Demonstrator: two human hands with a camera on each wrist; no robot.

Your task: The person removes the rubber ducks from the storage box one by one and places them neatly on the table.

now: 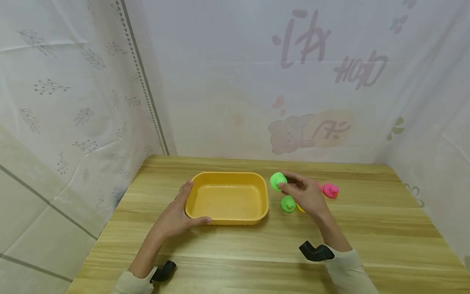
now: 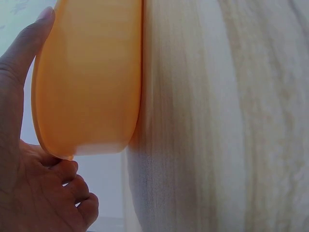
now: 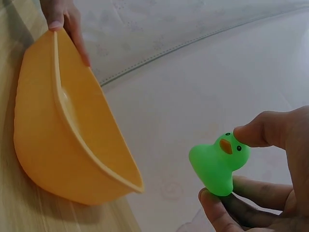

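Observation:
A yellow plastic basin [image 1: 225,201] sits on the wooden table. My left hand [image 1: 175,218] holds its left end, thumb along the near rim and fingers at the left side. The left wrist view shows the thumb and fingers spanning the basin's outer wall [image 2: 89,82]. Between thumb and fingertips, my right hand [image 1: 310,199] pinches a green rubber duck [image 1: 277,181], raised just right of the basin. In the right wrist view this duck [image 3: 215,166] has an orange beak, and the thumb presses its head. Another green duck [image 1: 288,204] stands on the table below it.
A pink duck [image 1: 331,190] stands right of my right hand, with more pink peeking out beside it. Something yellow [image 1: 301,208] is mostly hidden under that hand. Printed cloth [image 1: 220,102] hangs behind the table [image 1: 235,261] and at both sides.

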